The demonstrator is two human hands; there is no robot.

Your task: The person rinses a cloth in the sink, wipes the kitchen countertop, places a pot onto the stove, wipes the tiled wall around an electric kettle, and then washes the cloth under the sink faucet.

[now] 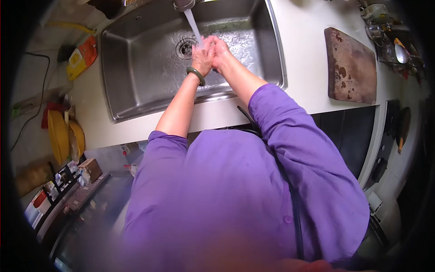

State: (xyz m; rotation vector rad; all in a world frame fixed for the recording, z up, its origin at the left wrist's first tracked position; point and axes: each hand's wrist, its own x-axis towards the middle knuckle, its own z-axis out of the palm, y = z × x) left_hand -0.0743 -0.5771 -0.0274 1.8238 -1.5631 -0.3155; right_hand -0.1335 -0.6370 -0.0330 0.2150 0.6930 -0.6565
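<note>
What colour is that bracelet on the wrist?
The bracelet is dark green; the head view shows it.

Glare speckles the sink (140,68); the counter (308,68) to its right looks bright. Below the sink, the purple shirt (226,181) blurs. Far from the sink, warped edges darken to black.

Holds the left hand (202,59) against the right hand (219,49) inside the steel sink (136,72), under the water stream (192,24) from the tap (183,4). Wears a green bangle (198,74) just behind the left hand. Has the drain (183,49) near the hands, on their left, a yellow-orange packet (81,58) farther left, and a stained board (352,68) well to the right, on the white counter (303,54).
</note>
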